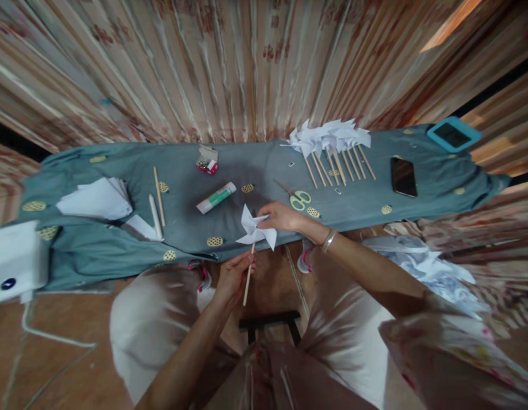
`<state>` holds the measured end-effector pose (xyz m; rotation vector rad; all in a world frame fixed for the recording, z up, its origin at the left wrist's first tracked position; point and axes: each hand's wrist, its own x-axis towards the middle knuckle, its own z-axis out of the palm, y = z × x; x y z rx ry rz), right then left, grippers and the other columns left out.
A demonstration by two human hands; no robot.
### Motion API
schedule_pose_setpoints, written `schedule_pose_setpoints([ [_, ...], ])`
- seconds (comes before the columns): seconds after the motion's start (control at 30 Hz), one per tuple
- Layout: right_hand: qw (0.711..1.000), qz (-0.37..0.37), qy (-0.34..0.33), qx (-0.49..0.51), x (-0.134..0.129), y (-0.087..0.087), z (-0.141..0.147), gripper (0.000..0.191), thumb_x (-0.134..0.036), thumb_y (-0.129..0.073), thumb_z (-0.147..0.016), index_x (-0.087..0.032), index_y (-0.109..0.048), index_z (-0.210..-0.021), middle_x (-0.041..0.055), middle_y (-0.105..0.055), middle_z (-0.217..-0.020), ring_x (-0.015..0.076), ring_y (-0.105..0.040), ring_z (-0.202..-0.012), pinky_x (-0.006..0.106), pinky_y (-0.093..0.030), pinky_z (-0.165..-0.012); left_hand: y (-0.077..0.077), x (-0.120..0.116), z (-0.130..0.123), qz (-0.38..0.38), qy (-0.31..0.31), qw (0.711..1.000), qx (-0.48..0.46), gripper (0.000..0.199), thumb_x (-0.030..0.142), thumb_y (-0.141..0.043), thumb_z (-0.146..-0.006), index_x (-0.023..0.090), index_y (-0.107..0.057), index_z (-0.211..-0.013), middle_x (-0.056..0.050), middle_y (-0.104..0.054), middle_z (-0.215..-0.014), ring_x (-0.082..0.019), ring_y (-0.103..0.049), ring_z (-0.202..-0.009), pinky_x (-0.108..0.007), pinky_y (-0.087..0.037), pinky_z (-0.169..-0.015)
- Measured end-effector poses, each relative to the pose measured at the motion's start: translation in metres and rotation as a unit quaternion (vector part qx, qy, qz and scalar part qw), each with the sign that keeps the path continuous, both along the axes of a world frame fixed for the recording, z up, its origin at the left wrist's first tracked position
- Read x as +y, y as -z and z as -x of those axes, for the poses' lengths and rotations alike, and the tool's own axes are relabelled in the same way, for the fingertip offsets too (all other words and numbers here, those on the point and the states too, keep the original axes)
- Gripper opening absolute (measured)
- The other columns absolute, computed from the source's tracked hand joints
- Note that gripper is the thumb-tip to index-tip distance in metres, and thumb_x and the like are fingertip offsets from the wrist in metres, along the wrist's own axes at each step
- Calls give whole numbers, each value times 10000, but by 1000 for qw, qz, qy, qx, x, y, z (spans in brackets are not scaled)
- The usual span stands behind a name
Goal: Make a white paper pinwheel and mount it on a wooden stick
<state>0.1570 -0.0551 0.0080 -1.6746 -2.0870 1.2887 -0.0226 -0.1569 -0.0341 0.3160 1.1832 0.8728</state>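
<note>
A white paper pinwheel on a thin wooden stick is held over the near edge of the cloth-covered table. My left hand is closed around the stick below the paper blades. With bent fingers, my right hand grips the pinwheel near its middle, from the right side. Just beyond my hands lie a glue stick with a green label and scissors with yellow-green handles. A small red-and-white box stands open farther back.
Several pinwheels lie in a row at the back right. A phone and a blue-framed device are farther right. Stacked white paper, a wooden stick and a white rod lie left. A white device stands at the left edge.
</note>
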Motion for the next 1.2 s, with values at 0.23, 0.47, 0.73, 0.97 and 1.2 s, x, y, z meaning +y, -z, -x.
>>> schedule_pose_setpoints([
  [0.23, 987, -18, -89, -130, 14, -10, 10, 206, -188, -635, -753, -102, -751, -900, 48, -724, -793, 131, -586, -700, 212, -339, -573, 5, 0, -1, 17, -5, 1000, -25, 301, 184, -889, -446, 127, -768, -715, -22, -701, -661, -59, -580, -535, -159, -475, -526],
  [0.47, 966, -54, -159, -199, 18, -11, 16, 237, -204, -622, -764, -147, -753, -954, 95, -745, -974, 184, -639, -857, 235, -354, -627, 5, 1, -2, 9, 7, 999, -40, 343, 230, -895, -421, 116, -762, -715, -25, -692, -652, -65, -577, -541, -181, -473, -560],
  [0.73, 954, -71, -175, -235, 10, -24, 22, 244, -186, -564, -796, -134, -740, -956, 130, -748, -974, 210, -668, -875, 256, -357, -622, 9, 2, -1, 4, 8, 999, -39, 357, 256, -898, -405, 122, -767, -709, -28, -693, -650, -70, -571, -557, -189, -455, -571],
  [0.97, 949, -86, -172, -249, 4, -29, 25, 263, -220, -579, -833, -111, -723, -1024, 153, -740, -1021, 234, -668, -936, 262, -389, -669, 6, 2, -1, -5, 14, 999, -37, 375, 278, -902, -408, 125, -767, -723, -22, -694, -659, -68, -569, -564, -192, -448, -576],
  [1.2, 958, -75, -152, -229, 6, -21, 20, 233, -237, -619, -823, -138, -736, -997, 120, -739, -1008, 211, -662, -906, 251, -379, -665, 6, 2, -1, 3, 8, 999, -49, 394, 265, -925, -391, 118, -764, -719, -23, -703, -651, -63, -574, -552, -177, -456, -567],
])
